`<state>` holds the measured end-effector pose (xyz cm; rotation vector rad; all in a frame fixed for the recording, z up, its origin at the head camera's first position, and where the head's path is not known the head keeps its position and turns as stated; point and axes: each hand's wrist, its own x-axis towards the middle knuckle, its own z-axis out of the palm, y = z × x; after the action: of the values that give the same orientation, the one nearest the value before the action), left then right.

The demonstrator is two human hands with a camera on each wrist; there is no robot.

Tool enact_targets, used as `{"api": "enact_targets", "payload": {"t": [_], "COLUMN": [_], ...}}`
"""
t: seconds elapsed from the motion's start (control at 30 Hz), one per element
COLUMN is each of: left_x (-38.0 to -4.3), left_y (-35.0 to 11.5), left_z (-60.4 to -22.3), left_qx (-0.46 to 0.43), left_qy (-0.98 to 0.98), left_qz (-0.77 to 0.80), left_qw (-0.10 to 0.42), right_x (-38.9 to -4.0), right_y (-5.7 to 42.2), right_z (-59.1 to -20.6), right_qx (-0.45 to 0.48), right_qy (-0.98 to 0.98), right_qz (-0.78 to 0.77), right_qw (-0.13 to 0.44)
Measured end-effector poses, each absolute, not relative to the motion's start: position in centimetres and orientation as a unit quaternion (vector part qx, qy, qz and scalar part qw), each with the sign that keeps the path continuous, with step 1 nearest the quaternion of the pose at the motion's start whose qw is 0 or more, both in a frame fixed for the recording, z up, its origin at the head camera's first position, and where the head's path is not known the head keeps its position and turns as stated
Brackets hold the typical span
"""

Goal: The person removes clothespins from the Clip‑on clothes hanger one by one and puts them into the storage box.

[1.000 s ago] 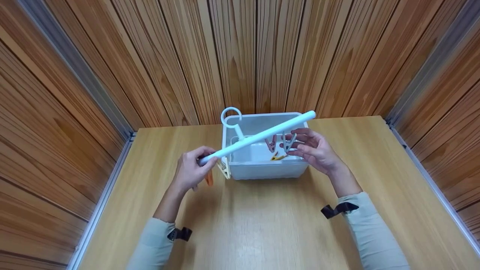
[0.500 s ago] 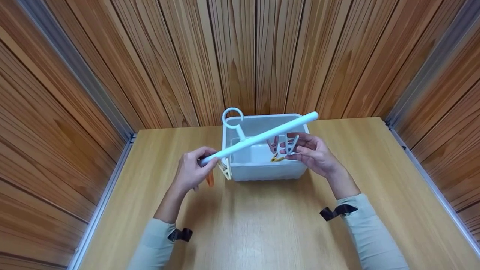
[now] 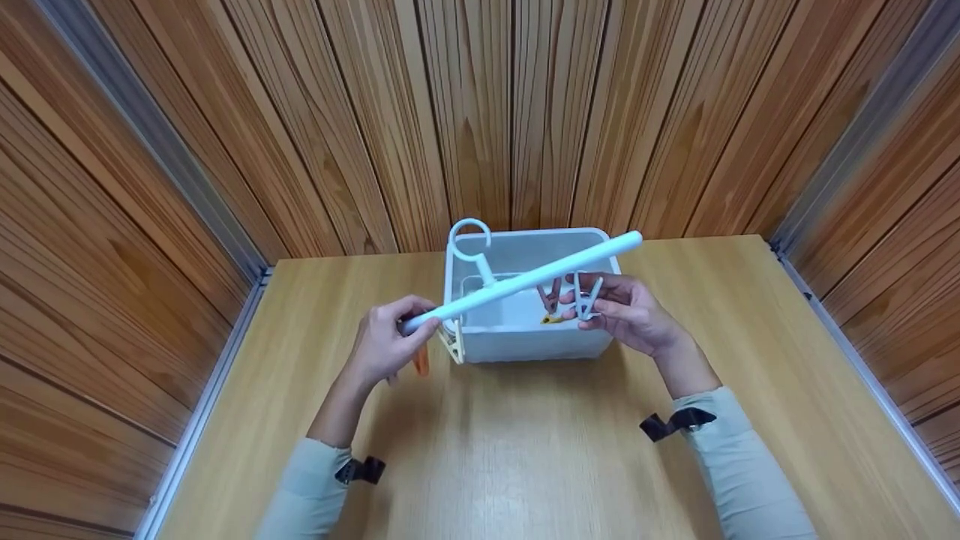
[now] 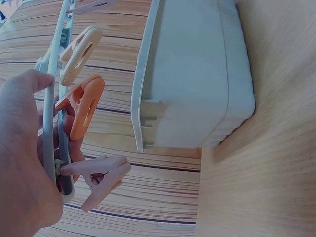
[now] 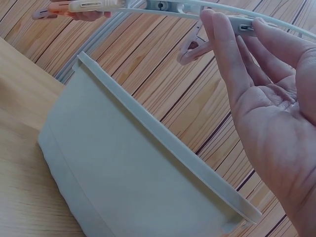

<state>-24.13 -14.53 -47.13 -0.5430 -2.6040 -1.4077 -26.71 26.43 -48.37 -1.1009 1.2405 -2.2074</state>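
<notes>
A pale blue clip hanger (image 3: 525, 281) with a round hook is held tilted above the table, its right end higher in the head view. My left hand (image 3: 382, 341) grips its left end, fingers and thumb wrapped round the bar. From that end dangle a pinkish clothespin (image 4: 101, 185), an orange clothespin (image 4: 78, 123) and a cream clothespin (image 3: 457, 346). Toward the other end hang a mauve clothespin (image 3: 551, 305) and a grey-blue clothespin (image 3: 584, 313). My right hand (image 3: 630, 315) pinches the grey-blue one between thumb and fingers, just under the bar, as the right wrist view shows.
Behind and below the hanger, a white plastic bin (image 3: 532, 346) stands on the wooden table (image 3: 480, 450). Inside it shows a yellow clothespin (image 3: 551, 319). Wood-plank walls (image 3: 480, 112) rise at the back and both sides.
The hanger's right end has come down slightly and shifted a little right. My right hand and the grey-blue clothespin have moved slightly down with it. My left hand keeps its grip.
</notes>
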Motion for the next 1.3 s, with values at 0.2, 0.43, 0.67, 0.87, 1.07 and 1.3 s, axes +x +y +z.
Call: {"api": "enact_targets", "payload": {"t": [0.2, 0.43, 0.67, 0.87, 1.07, 1.3], "left_x": [-24.2, -24.3, -24.2, -24.2, -24.2, -24.2], "left_y": [-14.7, -15.2, -15.1, -15.1, -15.4, -16.2], "left_z": [-47.2, -47.4, -47.1, -47.0, -46.8, -46.2], "left_qx": [-0.189, -0.205, -0.213, -0.211, -0.216, -0.210], "left_qy": [-0.858, -0.855, -0.858, -0.868, -0.876, -0.883], "left_qz": [-0.475, -0.476, -0.465, -0.447, -0.426, -0.413], "left_qw": [0.052, 0.024, 0.037, 0.051, 0.064, 0.080], "right_x": [-26.7, -26.8, -26.8, -26.9, -26.9, -26.6], "right_y": [26.5, 26.6, 26.9, 27.1, 27.3, 27.5], "right_z": [-48.4, -48.7, -48.8, -49.1, -49.4, -49.3], "right_qx": [-0.395, -0.426, -0.433, -0.442, -0.450, -0.444], "right_qy": [0.437, 0.394, 0.374, 0.378, 0.395, 0.472], "right_qz": [-0.785, -0.786, -0.787, -0.779, -0.768, -0.734], "right_qw": [0.190, 0.214, 0.230, 0.237, 0.228, 0.203]}}
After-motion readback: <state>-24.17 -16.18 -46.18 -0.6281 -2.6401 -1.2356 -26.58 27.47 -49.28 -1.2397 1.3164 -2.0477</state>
